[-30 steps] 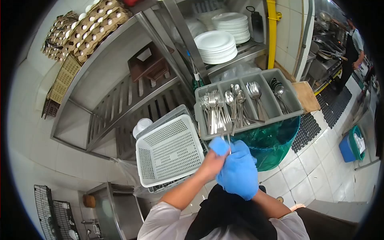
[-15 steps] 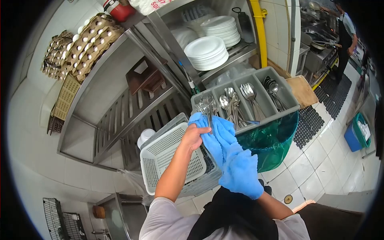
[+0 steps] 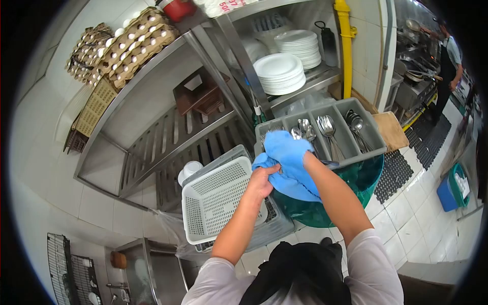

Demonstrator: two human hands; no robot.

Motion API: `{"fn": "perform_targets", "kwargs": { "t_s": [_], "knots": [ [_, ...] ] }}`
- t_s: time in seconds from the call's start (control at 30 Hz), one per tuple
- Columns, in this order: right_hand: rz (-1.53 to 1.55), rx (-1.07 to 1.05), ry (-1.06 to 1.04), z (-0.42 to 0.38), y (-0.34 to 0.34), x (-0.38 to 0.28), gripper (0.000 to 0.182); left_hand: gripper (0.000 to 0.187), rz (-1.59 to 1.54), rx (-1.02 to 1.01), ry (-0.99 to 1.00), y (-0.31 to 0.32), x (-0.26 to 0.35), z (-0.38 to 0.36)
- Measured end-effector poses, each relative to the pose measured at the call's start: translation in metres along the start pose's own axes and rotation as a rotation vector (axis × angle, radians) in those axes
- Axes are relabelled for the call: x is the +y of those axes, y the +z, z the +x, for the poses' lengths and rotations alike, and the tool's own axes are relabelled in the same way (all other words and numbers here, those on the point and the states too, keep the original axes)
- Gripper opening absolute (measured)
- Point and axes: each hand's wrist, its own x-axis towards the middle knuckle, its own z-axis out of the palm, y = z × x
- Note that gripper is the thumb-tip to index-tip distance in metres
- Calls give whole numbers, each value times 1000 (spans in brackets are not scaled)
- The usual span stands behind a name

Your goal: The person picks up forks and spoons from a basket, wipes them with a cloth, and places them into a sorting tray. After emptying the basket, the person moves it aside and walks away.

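Note:
My left hand [image 3: 262, 182] is closed, thumb on top, pinching the handle end of a fork together with a fold of blue cloth [image 3: 297, 185]. Only a bit of the metal shows by the thumb. My right hand [image 3: 291, 146] is draped in the same cloth and wraps it round the fork just above my left hand; its fingers are hidden. Both hands are at the near left corner of a grey cutlery tray [image 3: 377, 133]. In its compartments lie spoons [image 3: 306, 128], forks [image 3: 328, 126] and more spoons [image 3: 356, 124]. The leftmost compartment is mostly covered by the cloth.
A white perforated basket [image 3: 190, 216] sits on a grey crate at the left. Below the tray stands a bin with a green liner [image 3: 358, 190]. Stacked plates [image 3: 279, 73] and egg trays [image 3: 134, 48] rest on steel shelving. A person [image 3: 447, 71] stands at the far right.
My right hand, in the cloth, has moved up and forward from low in front of me to just above my left hand, covering the fork. The view has shifted slightly.

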Motion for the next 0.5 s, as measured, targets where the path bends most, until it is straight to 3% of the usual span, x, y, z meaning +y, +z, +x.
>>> {"fn": "perform_targets", "kwargs": {
  "t_s": [0.03,0.07,0.13,0.27,0.3,0.37,0.5],
  "knots": [
    [226,-35,21,12,20,7,16,20,-8,3,15,0,-2,-2],
    [223,-43,2,16,16,10,16,21,-28,63,-29,-1,-5,-7],
    [31,-32,-249,17,1,11,14,31,-61,140,-163,1,-16,-30],
    [-285,-170,-118,18,-1,2,16,42,146,-46,-429,13,-47,-118],
    [-279,-118,-142,17,0,3,16,42,144,-44,-432,15,-51,-134],
    [-260,-21,-194,13,2,0,15,41,85,-261,-391,20,-55,-163],
    [-72,-15,-169,3,-24,-14,18,39,122,-264,-318,6,-59,-175]
  ]
}}
